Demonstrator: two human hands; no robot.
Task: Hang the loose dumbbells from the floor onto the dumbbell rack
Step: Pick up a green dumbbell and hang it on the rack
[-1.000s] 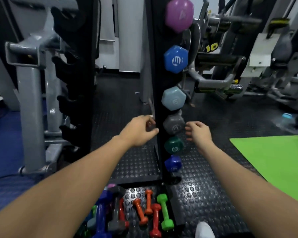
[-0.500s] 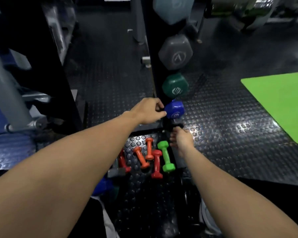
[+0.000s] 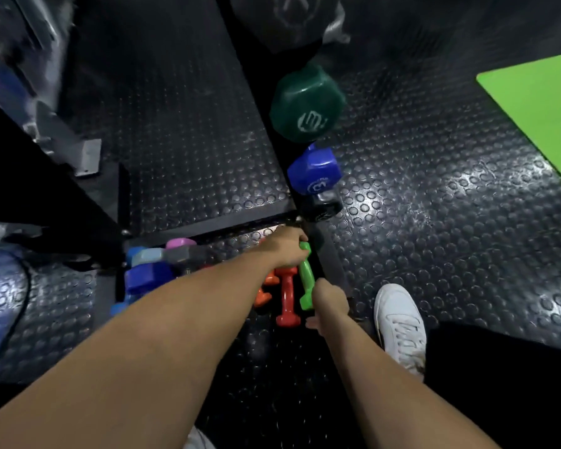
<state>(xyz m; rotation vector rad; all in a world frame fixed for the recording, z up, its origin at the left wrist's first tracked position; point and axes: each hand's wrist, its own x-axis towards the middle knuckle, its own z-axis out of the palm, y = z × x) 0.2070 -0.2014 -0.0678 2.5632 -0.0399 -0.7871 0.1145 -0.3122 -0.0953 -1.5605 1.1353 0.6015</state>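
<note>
2 hands: both reached down to the floor (image 3: pixel 434 222).
Left hand (image 3: pixel 285 251): lay over the green dumbbell's (image 3: pixel 306 277) far end; grip unclear.
Right hand (image 3: pixel 329 303): at its near end; grip unclear.
Rack (image 3: pixel 272 102): held dark green dumbbell (image 3: pixel 306 105), blue dumbbell (image 3: pixel 314 171).

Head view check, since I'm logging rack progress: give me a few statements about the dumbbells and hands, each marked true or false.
1. The green dumbbell lies on the floor. True.
2. The left hand is at its far end. True.
3. The red dumbbell hangs on the rack. False: it lies on the floor beside the green one.
4. The blue dumbbell on the rack sits above the dark green dumbbell. False: below it.
5. The right hand is at the green dumbbell's near end. True.
</note>
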